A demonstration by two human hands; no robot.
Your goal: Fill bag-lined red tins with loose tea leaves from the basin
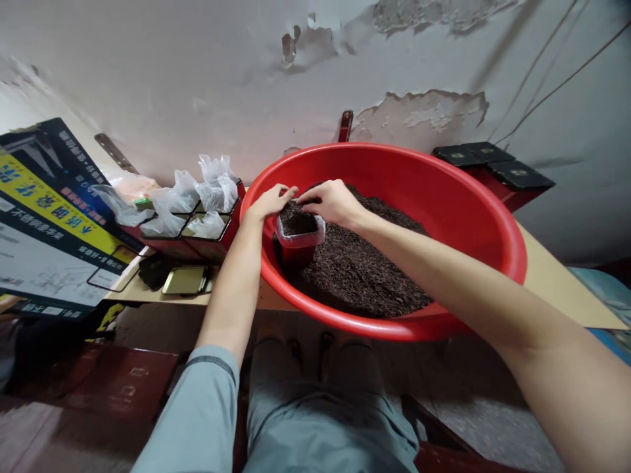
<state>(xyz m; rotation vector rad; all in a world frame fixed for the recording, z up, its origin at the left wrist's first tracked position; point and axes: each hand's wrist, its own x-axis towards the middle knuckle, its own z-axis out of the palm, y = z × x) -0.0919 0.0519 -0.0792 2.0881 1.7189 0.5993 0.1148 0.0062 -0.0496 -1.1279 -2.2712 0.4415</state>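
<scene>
A square red tin [298,255] stands inside the left part of a large red basin [453,190]. A clear plastic bag [320,231] lines the tin and folds over its rim. Dark, tea-like loose leaves [300,222] fill the tin, and more loose leaves [365,269] cover the basin floor. My left hand [273,201] is at the tin's back left corner, fingers curled at the bag's edge. Bent over the tin's top from the right, my right hand [335,202] has its fingers drawn together at the leaves. What lies between those fingertips is hidden.
Left of the basin stand several open tins [187,246] with plastic bags sticking out. A gold lid [185,280] lies before them, near a printed cardboard box [59,217]. Black-topped red tins [517,174] stand behind right, on the wooden table [562,282]. A peeling wall [197,79] rises behind.
</scene>
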